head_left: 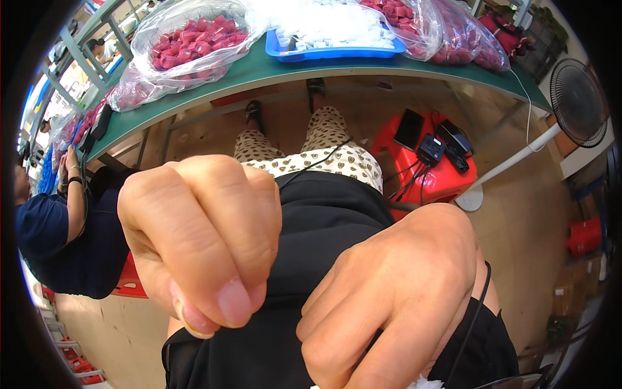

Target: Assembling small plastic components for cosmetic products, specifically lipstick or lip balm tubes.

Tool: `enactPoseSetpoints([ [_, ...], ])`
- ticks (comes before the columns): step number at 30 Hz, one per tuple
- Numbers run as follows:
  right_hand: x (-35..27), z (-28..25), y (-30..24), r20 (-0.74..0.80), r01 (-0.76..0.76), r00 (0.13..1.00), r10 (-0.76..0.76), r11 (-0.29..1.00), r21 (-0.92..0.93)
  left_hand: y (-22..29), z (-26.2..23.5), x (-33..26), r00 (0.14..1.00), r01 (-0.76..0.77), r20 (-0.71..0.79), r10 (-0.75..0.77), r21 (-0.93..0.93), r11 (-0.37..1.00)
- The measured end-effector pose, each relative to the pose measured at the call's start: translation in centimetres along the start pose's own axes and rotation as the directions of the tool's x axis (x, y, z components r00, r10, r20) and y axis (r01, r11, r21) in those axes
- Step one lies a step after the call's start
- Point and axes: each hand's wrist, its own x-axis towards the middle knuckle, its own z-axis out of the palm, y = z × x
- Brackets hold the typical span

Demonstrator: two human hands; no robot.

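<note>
Close in front of me, my left hand (204,240) is raised with its fingers curled in and the thumb pressed against the index finger. Whatever lies in that pinch, if anything, is hidden. Beside it on the right, my right hand (402,292) bends downward with its back up and fingers curled under. Its fingertips run off the lower edge or are covered. A scrap of something white (424,384) shows just below that hand, too cut off to name. Both hands are above my black top (324,214), well apart from the table.
A green table (240,72) carries a clear bag of red pieces (201,42), a blue tray (337,54) of white pieces and more bags (447,32). At right are a red stool (389,139) with a phone and black devices, and a fan (578,104). A co-worker (71,227) sits left.
</note>
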Motion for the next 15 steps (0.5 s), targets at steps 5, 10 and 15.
enactPoseSetpoints([
  [5, 0.2, 0.0, 0.3, 0.035, 0.019, 0.999, -0.018, 1.000, -0.023, 0.2, 0.2, -0.5, 1.000, -0.011, -0.003, 0.011, 0.001, 1.000],
  [10, 0.1, -0.6, -0.3, 0.119, -0.032, 0.992, 0.042, 0.996, -0.078, -0.7, 0.3, -0.3, 0.997, -0.061, -0.045, 0.059, -0.050, 0.997],
  [15, 2.2, -2.5, -2.7, 0.304, -0.244, 0.902, 0.307, 0.943, -0.226, -1.0, 0.2, -0.7, 0.988, -0.137, -0.075, 0.132, -0.068, 0.988],
])
